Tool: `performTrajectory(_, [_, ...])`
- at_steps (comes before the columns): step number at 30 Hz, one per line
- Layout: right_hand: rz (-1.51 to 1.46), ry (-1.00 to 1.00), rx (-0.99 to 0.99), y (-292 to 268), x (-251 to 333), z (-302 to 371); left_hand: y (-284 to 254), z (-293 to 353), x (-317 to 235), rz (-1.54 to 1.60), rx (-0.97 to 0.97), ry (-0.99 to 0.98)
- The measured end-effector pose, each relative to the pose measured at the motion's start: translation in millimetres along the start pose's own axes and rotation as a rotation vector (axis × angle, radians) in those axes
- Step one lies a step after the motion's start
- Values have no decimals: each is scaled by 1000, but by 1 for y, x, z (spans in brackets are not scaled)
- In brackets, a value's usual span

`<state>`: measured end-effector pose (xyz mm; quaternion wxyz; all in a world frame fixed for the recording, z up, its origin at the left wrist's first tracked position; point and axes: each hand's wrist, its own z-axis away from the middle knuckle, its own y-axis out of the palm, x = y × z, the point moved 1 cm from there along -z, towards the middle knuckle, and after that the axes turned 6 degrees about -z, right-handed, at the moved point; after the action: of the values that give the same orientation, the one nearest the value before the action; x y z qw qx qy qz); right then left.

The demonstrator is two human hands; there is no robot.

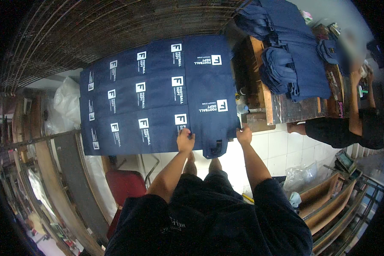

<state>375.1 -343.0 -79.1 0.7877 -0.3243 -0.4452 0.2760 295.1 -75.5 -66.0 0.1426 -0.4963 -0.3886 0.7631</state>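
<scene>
The person stands at the near edge of a work surface, both arms stretched forward. The left hand [185, 140] rests with curled fingers on the near edge of a navy blue tote bag [211, 98], gripping the cloth at its left corner; the right hand [244, 135] pinches the same bag's edge at its right corner, fingers closed over the fabric. This bag lies flat at the right end of overlapping rows of navy bags [132, 106], each showing a white square logo and white lettering, spread in three rows across the surface. A dark handle loop [216, 148] of the held bag hangs over the near edge between the two hands. To the right stands a wooden table [286, 109] piled with more folded navy bags [292, 55], and another person [350, 123] in dark clothes is beside it. The floor [277, 145] is white tile. A red stool [126, 183] sits below on the left, next to white plastic sacks [66, 102].
</scene>
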Motion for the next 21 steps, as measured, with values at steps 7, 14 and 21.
performTrajectory(7, [-220, -37, 43, -37, -30, 37, -163, -98, -211, 1051, -54, 191])
performTrajectory(14, [-711, -300, -431, -136, -33, -16, -325, -160, -346, 1728, -82, 377])
performTrajectory(21, [-1482, -14, -349, -278, 25, -107, -315, -167, -341, 1640, -209, 246])
